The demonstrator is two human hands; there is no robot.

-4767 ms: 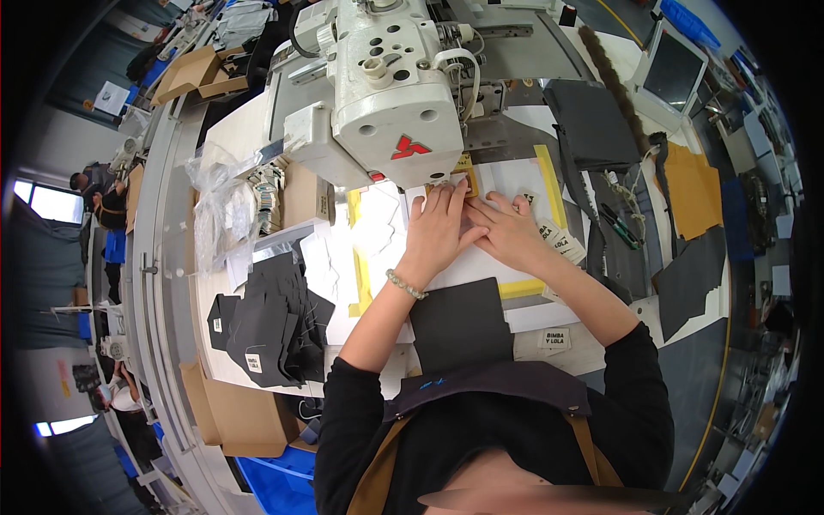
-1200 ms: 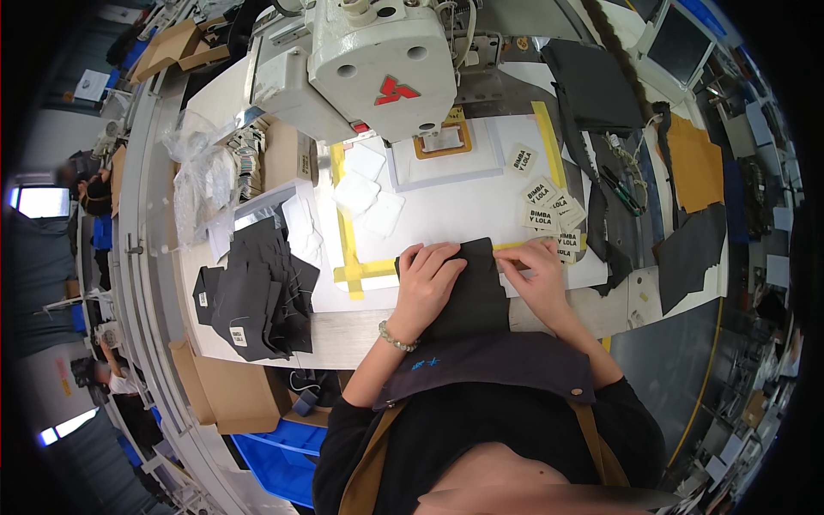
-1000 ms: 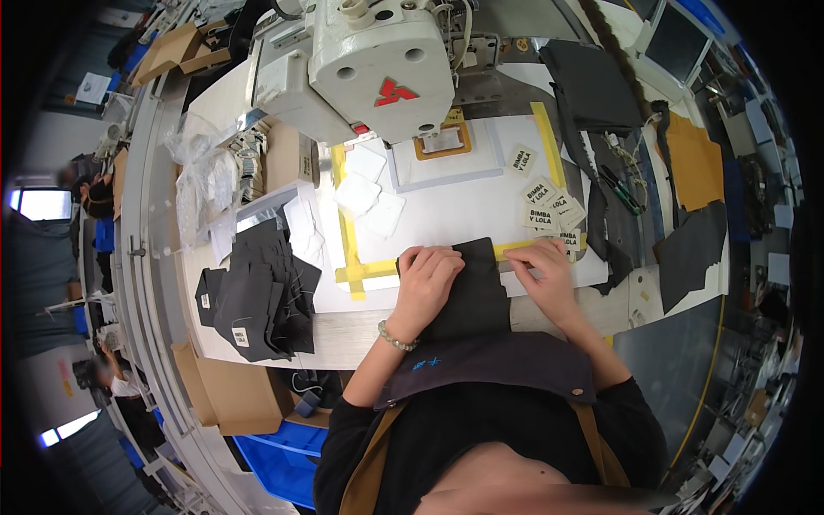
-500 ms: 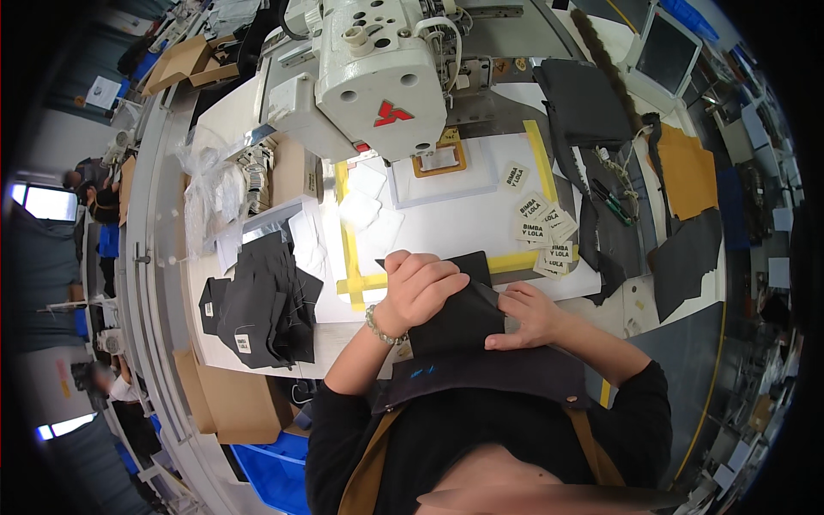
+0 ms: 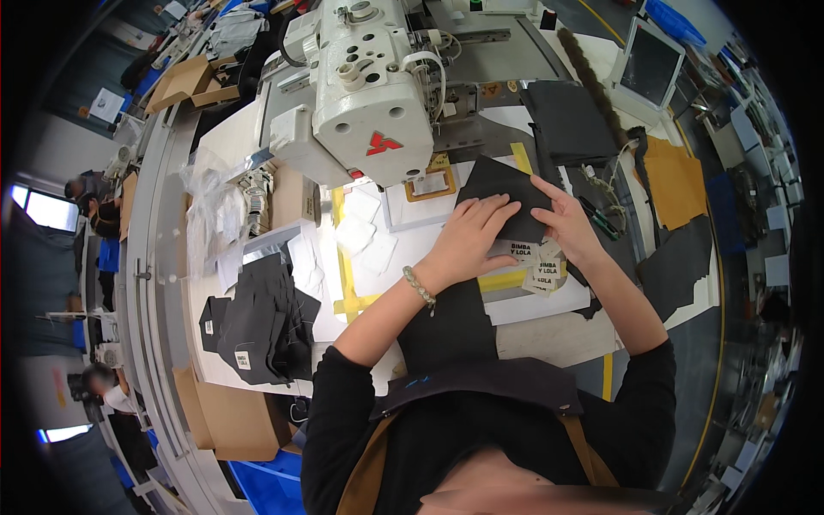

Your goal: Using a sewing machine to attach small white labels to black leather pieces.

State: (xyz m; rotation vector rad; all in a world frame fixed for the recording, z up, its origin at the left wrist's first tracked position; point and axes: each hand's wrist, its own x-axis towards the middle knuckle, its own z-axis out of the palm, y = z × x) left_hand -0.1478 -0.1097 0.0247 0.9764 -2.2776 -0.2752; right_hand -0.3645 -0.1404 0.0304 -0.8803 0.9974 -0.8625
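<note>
A dark fabric piece (image 5: 498, 190) lies on the white work surface (image 5: 412, 249) just right of the white sewing machine (image 5: 369, 94). My left hand (image 5: 470, 236) presses flat on the piece's lower left part. My right hand (image 5: 562, 221) holds its right edge, fingers on top. A second dark fabric piece (image 5: 448, 322) lies under my left forearm at the table's near edge. Small white labels (image 5: 536, 262) sit on the surface between my wrists. A yellow tape frame (image 5: 343, 275) outlines the work area.
A stack of dark fabric pieces with white tags (image 5: 253, 322) lies at the left. More dark pieces (image 5: 571, 120) and brown sheets (image 5: 674, 180) lie at the right. Cardboard boxes (image 5: 227, 416) stand at the lower left; clear bags (image 5: 215, 223) sit left of the machine. Another person (image 5: 94, 210) is at far left.
Both hands lifted a dark fabric piece from the near edge and carried it up to beside the machine. Earlier they were flat on a piece near the table's front.
</note>
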